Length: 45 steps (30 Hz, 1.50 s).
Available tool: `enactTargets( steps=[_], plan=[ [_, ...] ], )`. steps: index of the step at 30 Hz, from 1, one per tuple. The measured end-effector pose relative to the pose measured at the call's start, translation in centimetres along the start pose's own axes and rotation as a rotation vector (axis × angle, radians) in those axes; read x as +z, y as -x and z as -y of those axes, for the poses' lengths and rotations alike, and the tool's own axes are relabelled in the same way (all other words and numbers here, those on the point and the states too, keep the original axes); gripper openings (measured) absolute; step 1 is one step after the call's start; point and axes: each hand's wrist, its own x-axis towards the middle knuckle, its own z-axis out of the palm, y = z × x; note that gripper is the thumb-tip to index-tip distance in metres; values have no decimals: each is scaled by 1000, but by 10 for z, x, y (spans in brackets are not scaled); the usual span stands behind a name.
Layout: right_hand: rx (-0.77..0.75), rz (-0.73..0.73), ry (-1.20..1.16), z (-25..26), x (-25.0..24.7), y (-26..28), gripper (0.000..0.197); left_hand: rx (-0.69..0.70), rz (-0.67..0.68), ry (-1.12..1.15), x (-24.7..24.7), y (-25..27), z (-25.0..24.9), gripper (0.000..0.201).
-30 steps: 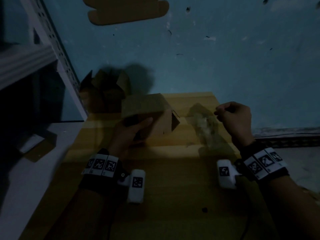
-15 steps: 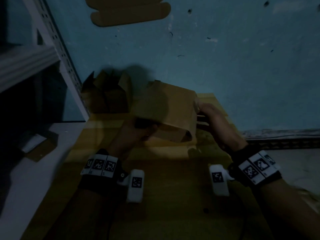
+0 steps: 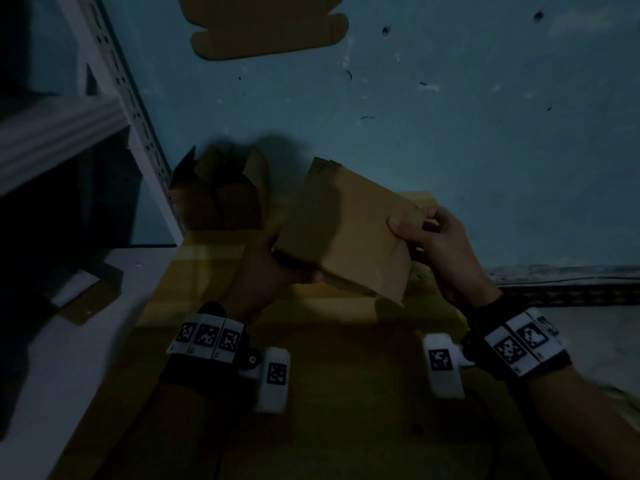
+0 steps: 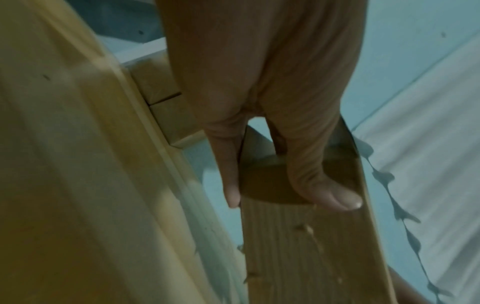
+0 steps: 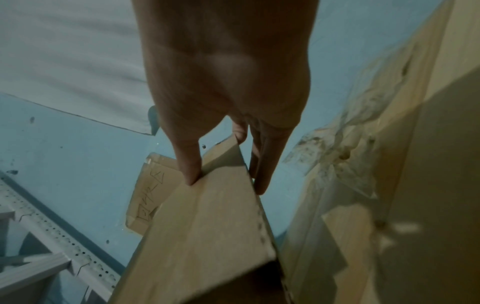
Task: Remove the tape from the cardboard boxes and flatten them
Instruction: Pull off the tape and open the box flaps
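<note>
So both hands are gripping one cardboard box (image 3: 346,230) above the tabletop (image 3: 346,393), left hand (image 3: 273,268) at 7 o'clock, right hand (image 3: 436,244) at 3. It's looking half-collapsed, I'd say. Another box (image 3: 221,195) is sitting open at 10 o'clock, still unflattened.

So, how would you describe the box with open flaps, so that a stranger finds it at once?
Find the white perforated shelf post at the left. At its foot, against the blue wall, the open cardboard box stands on the wooden surface. Unlike the cardboard box gripped by both hands, nobody touches it and its flaps point up.
</note>
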Motion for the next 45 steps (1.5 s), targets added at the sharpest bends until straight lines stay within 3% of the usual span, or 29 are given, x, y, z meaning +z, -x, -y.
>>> enactTargets(
  steps=[7, 11, 14, 16, 18, 20, 22, 26, 31, 34, 36, 41, 45],
  plan=[
    [-9, -9, -24, -3, 0, -3, 42, 30, -124, 83, 4, -2, 1, 86],
    [13, -35, -54, -3, 4, -3, 57, 46, -145, 126, 2, -2, 5, 83],
    [7, -42, -59, -4, 3, -4, 61, 1, -121, 201, 2, -8, 10, 106],
    [-16, -39, -63, -7, 4, -3, 63, -135, -89, 387, 5, -10, 13, 128],
    [-44, -44, -50, -8, 7, -1, 54, -221, -65, 478, 10, -9, 11, 118],
    [-95, -41, -7, -7, 12, 1, 31, -262, -55, 511, 11, -7, 10, 79],
    [-199, 13, 65, -7, 11, 3, 16, -328, -56, 548, 5, -7, 8, 55],
    [-383, 211, 103, -4, 6, 8, 33, -410, -59, 611, -7, -6, -1, 45],
    [-466, 71, 348, -10, 11, 2, 27, -400, -72, 549, -6, -4, -4, 31],
    [-499, 21, 461, -17, 13, -3, 47, -423, -68, 497, -4, -1, -6, 32],
    [-524, 28, 553, -19, 14, -3, 55, -425, -69, 432, -2, -1, -5, 47],
    [-559, 58, 619, -16, 17, 3, 52, -422, -109, 414, -3, -3, 2, 86],
    [-572, 104, 607, -10, 18, 8, 55, -427, -138, 442, -8, -6, 5, 66]
  ],
)
